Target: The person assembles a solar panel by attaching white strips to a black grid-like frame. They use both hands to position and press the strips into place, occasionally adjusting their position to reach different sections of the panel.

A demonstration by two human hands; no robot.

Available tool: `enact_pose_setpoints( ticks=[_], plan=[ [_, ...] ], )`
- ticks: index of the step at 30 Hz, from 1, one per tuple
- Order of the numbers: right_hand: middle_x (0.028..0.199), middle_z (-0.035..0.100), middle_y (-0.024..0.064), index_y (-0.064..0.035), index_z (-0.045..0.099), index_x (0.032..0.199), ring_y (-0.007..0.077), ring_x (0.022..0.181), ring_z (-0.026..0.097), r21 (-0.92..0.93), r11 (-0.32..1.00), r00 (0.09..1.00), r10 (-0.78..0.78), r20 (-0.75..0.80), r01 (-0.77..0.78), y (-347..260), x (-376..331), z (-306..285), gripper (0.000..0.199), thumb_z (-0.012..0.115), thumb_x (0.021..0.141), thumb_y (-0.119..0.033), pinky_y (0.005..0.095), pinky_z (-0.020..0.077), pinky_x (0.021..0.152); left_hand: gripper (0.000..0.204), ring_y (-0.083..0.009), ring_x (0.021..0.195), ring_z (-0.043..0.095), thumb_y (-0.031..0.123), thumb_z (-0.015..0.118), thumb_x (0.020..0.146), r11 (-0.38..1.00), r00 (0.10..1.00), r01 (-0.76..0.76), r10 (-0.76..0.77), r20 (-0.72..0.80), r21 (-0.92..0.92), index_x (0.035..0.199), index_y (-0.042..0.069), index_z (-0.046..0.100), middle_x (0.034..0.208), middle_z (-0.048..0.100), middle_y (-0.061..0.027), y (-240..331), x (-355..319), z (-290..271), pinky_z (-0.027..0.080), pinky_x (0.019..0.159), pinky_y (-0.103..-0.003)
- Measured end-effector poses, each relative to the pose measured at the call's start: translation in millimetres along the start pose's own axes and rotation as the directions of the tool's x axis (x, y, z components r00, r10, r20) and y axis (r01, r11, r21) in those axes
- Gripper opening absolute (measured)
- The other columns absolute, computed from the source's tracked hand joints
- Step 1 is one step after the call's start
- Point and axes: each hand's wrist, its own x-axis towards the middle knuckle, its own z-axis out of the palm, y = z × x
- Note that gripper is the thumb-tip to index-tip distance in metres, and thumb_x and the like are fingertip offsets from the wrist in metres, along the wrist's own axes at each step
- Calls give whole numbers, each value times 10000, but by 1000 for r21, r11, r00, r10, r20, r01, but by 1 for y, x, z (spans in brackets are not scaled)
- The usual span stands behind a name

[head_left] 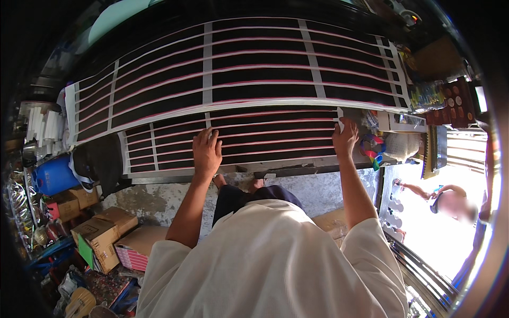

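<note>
Two large black sheets with white and pink stripes lie across a table; the upper sheet (254,63) overlaps the lower sheet (265,140). My left hand (206,152) lies flat on the lower sheet, fingers spread. My right hand (344,137) rests at the lower sheet's right end and pinches a small white strip (340,117) that sticks up from it. The table's front edge (297,169) runs just below both hands.
Cardboard boxes (101,230) and a blue plastic jug (52,176) stand on the floor at left. Colourful tape rolls (373,148) and packets sit at the table's right end. Another person (450,201) is outside at right, beyond a metal shutter (424,275).
</note>
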Motion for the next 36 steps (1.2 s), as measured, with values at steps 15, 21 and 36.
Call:
enact_pose_setpoints(
  ticks=[15, 21, 36],
  plan=[
    [1565, 603, 162, -136, 775, 1345, 393, 1433, 568, 267, 852, 853, -499, 150, 451, -130, -97, 4, 338, 745, 1011, -172, 576, 437, 1161, 360, -382, 1504, 527, 315, 754, 1069, 983, 972, -130, 152, 179, -131, 1373, 122, 772, 1597, 575, -158, 18, 7, 9, 425, 1241, -644],
    [1566, 576, 178, -148, 782, 1347, 409, 1470, 532, 306, 849, 852, -494, 172, 430, -152, -83, 21, 332, 751, 1019, -188, 608, 422, 1179, 419, -416, 1559, 457, 407, 724, 1083, 992, 976, -103, 116, 182, -79, 1406, 143, 766, 1651, 505, -197, 25, 26, 10, 383, 1262, -675],
    [1620, 496, 214, -211, 754, 1440, 417, 1542, 444, 258, 847, 775, -529, 344, 464, -189, -81, 40, 414, 764, 1032, -278, 647, 365, 1240, 644, -426, 1655, 323, 628, 617, 1095, 998, 937, -62, 59, 343, -4, 1610, 242, 621, 1749, 367, -228, 38, 37, 20, 275, 1295, -765]
  ],
)
